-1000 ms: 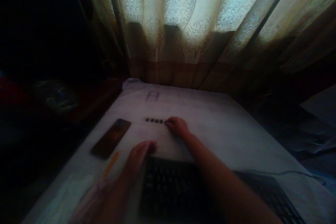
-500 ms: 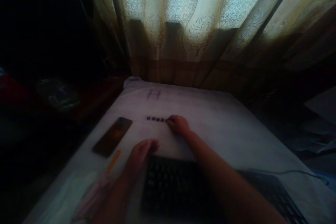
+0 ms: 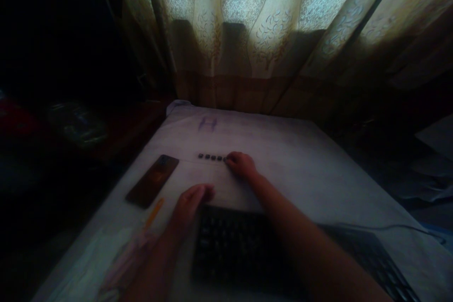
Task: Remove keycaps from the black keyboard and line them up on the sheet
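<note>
A row of several small black keycaps (image 3: 213,157) lies on the white cloth. At its right end my right hand (image 3: 241,165) pinches the last keycap (image 3: 225,159) against the cloth; the fingertips partly cover it. Close to the upper left corner of a black keyboard (image 3: 240,245), my left hand (image 3: 194,198) rests with its fingers curled together. Whatever it may hold is hidden. My right forearm crosses over the keyboard and covers part of its keys.
Left of the hands lies a phone (image 3: 153,181), with an orange pen-like stick (image 3: 155,213) below it. Crumpled clear plastic (image 3: 92,264) is at the lower left. A cable (image 3: 385,229) runs off to the right. Patterned curtains (image 3: 244,52) hang behind the table.
The view has tilted slightly, so the tabletop sits a little higher. Both hands keep nearly the same places, the right one still at the row's end.
</note>
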The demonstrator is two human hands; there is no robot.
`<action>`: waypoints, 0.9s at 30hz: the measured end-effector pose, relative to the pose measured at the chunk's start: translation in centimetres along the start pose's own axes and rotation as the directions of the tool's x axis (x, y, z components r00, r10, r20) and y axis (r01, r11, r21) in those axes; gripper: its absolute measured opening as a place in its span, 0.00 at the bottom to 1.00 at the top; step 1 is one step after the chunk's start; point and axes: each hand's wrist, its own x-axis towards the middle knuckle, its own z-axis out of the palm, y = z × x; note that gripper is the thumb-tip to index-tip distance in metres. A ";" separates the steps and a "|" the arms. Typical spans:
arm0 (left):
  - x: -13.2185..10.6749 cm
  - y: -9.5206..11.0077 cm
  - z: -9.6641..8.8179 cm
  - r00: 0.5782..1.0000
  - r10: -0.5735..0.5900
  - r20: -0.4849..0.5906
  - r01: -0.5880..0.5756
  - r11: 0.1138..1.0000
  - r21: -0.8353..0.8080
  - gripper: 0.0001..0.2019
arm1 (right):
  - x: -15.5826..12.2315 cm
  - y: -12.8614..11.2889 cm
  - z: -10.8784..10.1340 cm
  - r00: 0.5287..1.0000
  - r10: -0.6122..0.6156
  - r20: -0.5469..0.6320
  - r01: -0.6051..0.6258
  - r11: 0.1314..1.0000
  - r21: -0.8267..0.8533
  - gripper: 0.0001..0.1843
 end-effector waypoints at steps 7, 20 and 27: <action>-0.2 0.4 0.2 1.000 0.007 -0.004 -0.007 1.000 0.008 0.24 | -0.1 -0.1 -0.2 1.000 0.017 0.005 -0.017 1.000 0.012 0.13; -0.1 0.3 0.1 1.000 -0.007 -0.011 0.007 1.000 0.012 0.24 | -0.3 -0.5 -0.6 1.000 0.009 0.020 -0.009 1.000 0.010 0.12; -0.1 0.1 0.0 1.000 -0.001 -0.008 0.001 0.999 0.032 0.24 | -0.3 -0.4 -0.5 1.000 0.011 0.014 -0.011 1.000 0.008 0.12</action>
